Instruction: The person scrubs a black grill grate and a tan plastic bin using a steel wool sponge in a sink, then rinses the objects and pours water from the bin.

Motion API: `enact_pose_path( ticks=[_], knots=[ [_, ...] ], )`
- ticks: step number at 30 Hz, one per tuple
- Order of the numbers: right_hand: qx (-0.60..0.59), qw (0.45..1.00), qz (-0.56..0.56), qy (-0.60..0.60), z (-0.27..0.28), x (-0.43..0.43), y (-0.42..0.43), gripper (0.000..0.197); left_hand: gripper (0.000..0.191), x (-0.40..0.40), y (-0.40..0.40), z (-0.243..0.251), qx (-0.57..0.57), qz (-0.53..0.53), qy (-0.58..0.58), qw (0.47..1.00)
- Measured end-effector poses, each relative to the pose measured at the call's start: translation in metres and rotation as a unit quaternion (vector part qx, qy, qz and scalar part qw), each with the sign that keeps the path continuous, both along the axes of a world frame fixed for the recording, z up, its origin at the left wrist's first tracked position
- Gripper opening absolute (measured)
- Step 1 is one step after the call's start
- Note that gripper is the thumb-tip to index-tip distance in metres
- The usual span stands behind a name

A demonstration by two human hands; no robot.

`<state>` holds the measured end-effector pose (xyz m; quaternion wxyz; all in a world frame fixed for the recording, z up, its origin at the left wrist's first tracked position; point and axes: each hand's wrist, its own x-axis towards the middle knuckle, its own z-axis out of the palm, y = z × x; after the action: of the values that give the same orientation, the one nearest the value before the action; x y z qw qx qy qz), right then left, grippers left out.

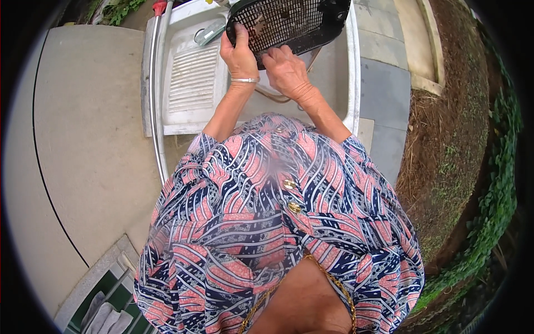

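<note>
A black plastic crate (283, 25) with a mesh bottom is tilted over the white laundry sink (353, 83), and its top runs out of view. Pale scraps stick to the mesh. My left hand (240, 52) grips its left rim, thumb on the inner side. Against the crate's near corner and lower wall, my right hand (285, 69) has its fingers curled; whether they hold something small is hidden. Beneath the hands, a brownish hose (273, 98) curves inside the basin.
A ribbed washboard (192, 79) forms the sink's left side, with a greenish-clear object (210, 32) above it. Metal pipes (156, 83) run along the left edge, one topped by a red fitting (159, 7). Grey cloths (106, 319) hang at lower left. Paving (384, 79) and soil (450, 137) lie right.
</note>
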<state>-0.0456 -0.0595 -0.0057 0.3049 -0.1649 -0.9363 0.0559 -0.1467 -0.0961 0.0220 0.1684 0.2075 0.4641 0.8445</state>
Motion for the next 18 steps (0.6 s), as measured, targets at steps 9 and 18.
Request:
enact_pose_path(
  ticks=[9, 18],
  knots=[
    [-0.015, 1.000, 0.005, -0.024, 0.012, 0.001, -0.009, 0.007, 0.021, 0.012, 0.004, 0.006, -0.031, -0.009, 0.010, 0.999],
    [0.036, 0.993, -0.101, -0.057, 0.000, 0.025, 0.041, 0.007, 0.023, 0.014, 0.003, 0.006, 0.004, -0.034, -0.069, 0.997]
  ],
)
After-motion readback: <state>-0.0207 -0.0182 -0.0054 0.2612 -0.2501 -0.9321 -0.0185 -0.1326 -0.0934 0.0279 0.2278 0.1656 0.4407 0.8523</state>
